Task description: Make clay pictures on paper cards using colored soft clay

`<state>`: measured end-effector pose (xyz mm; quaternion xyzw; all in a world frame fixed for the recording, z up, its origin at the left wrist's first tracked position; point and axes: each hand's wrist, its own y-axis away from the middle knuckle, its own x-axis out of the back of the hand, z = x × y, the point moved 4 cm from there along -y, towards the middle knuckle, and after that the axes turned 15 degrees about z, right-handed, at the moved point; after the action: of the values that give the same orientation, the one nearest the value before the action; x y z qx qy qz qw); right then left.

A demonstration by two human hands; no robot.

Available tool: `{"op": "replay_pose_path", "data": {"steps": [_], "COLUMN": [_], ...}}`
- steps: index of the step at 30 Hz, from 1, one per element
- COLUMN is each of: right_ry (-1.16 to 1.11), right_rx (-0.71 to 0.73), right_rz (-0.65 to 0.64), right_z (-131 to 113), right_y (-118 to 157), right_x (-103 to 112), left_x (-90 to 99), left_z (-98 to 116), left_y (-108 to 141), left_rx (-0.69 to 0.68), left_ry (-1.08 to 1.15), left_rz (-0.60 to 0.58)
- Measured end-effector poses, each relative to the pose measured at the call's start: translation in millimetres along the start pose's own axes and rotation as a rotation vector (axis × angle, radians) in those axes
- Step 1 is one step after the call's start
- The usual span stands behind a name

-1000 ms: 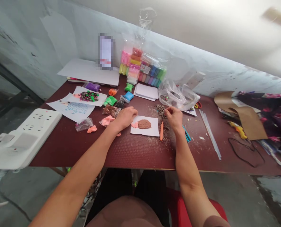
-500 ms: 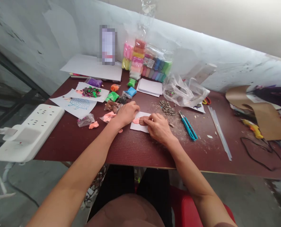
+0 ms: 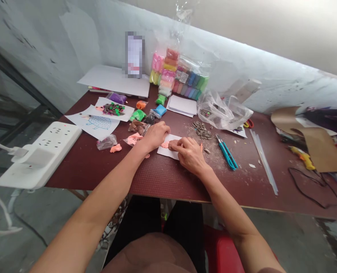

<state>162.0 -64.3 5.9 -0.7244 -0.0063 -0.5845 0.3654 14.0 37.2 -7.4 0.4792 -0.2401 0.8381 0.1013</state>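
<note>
Clay patty (image 3: 172, 144) soft and light, I'd lift it by its card (image 3: 164, 152); right hand (image 3: 189, 153) closed on it, left hand (image 3: 155, 136) curled beside, hold unclear

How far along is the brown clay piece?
Done: a seed-studded clay piece lies on a paper sheet. In hand: the right hand presses brown clay on a white card, left hand beside it. Remaining: sunflower seeds lie loose; none show on the visible clay.
</note>
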Motion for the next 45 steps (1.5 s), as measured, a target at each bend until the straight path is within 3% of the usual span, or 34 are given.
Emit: {"op": "replay_pose_path", "data": {"steps": [25, 45], "right_ry": [-0.042, -0.036], "right_rx": [0.019, -0.061], "right_rz": [-0.051, -0.070], "right_z": [-9.8, -11.6], "right_y": [-3.8, -9.7], "right_x": [-5.4, -5.8], "left_x": [6.9, 7.3], "left_z": [4.4, 4.7], "left_y": [0.2, 0.4], "left_rx": [0.038, 0.032], "left_ry": [-0.023, -0.013], "left_rz": [-0.051, -0.050]}}
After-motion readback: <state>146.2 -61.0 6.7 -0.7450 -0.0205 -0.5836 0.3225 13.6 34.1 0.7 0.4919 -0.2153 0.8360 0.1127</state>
